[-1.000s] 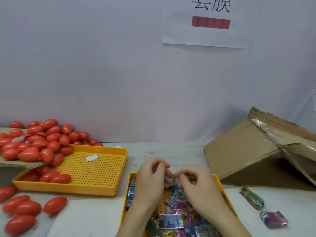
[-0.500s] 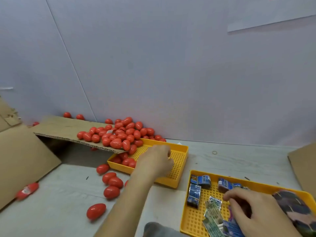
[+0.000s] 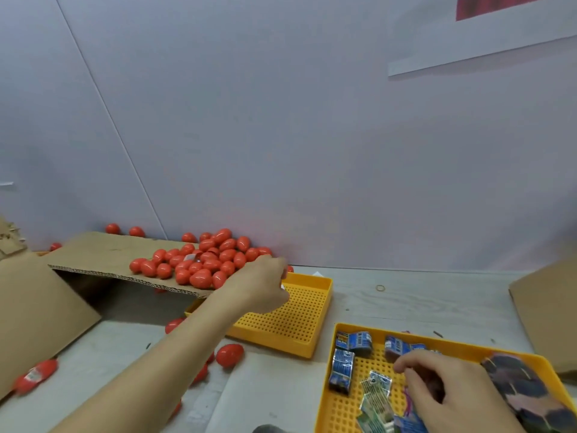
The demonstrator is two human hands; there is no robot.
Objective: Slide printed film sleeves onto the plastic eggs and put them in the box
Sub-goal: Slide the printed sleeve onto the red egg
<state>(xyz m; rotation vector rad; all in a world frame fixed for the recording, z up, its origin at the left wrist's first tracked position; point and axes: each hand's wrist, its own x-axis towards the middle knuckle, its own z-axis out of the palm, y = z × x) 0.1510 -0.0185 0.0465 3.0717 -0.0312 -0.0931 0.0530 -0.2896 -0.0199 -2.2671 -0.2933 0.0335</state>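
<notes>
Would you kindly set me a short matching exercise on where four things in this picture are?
Things:
1. pile of red eggs
2. film sleeves
3. left hand
4. rubber band

Places:
A. bare on the table
B. in the near yellow tray
C. on the cardboard flap
D. over the far yellow tray

Pairs: 1-C, 2-B, 3-D, 4-A
</notes>
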